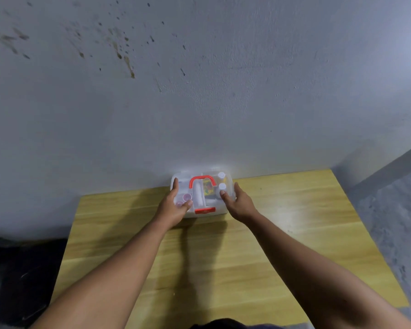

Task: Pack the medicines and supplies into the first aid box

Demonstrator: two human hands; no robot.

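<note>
Table (pixel 282 245): bare wood in the near half, nothing loose left on it. Both forearms reach across it to the far edge.

Left hand (pixel 173 207): fingers spread, laid along the left end of the first aid box (pixel 201 194), thumb on the clear lid. Right hand (pixel 237 201): fingers apart, cupping the right end, thumb on top. Likely bracing the box from both sides to seat the lid.

Box sits at the table's back edge, close against the wall (pixel 199 91). Red handle (pixel 202 181) folded flat; red latch (pixel 205 210) faces the person. White-capped bottles (pixel 221 180), a white roll and a yellow packet show through the lid. Packing appears complete; whether the latch is engaged, cannot tell.
</note>
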